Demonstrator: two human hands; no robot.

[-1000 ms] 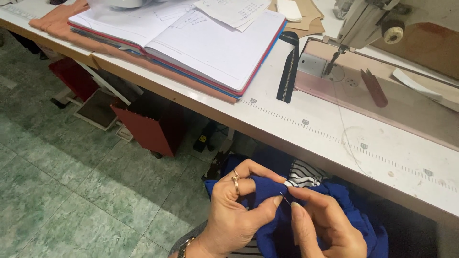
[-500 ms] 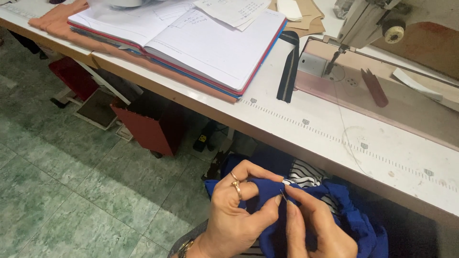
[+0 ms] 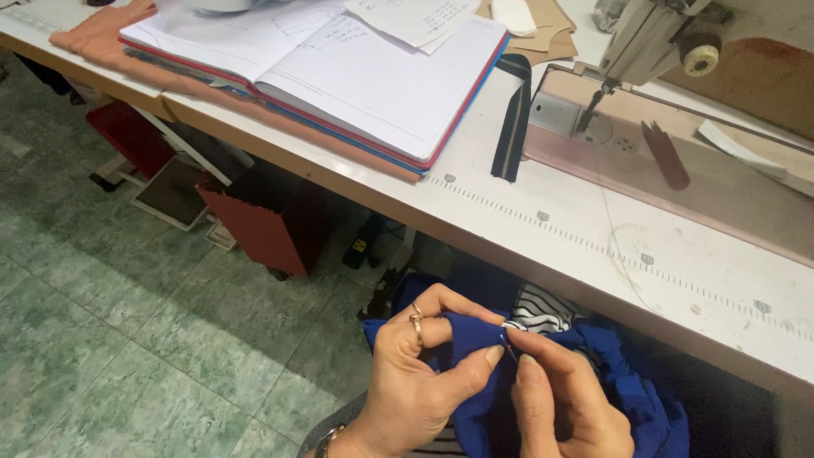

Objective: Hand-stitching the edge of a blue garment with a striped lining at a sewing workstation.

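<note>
The bright blue woven fabric (image 3: 627, 399) is bunched in my lap, below the front edge of the white sewing table (image 3: 593, 229), and I have drawn one fold of it up between my two hands so that the spot I am working on sits high and close to my eyes. My left hand (image 3: 424, 382), the one with the gold ring, is closed on that fold: the thumb presses it from below against the curled fingers, which keeps the cloth taut. My right hand (image 3: 568, 407) meets it from the other side, thumb and forefinger pinched shut at the very edge of the fold. Something thin and dark seems to sit between those fingertips, but it is too small for me to say what it is. The rest of the blue cloth hangs slack to the right and below my hands, with a black-and-white striped cloth (image 3: 538, 312) showing just behind them.

Up on the table, well apart from my hands, lie a black zipper strip (image 3: 511, 119), an open lined notebook with red and blue covers (image 3: 339, 68), and the sewing machine (image 3: 653, 34) over its pinkish bed plate (image 3: 678, 170).
</note>
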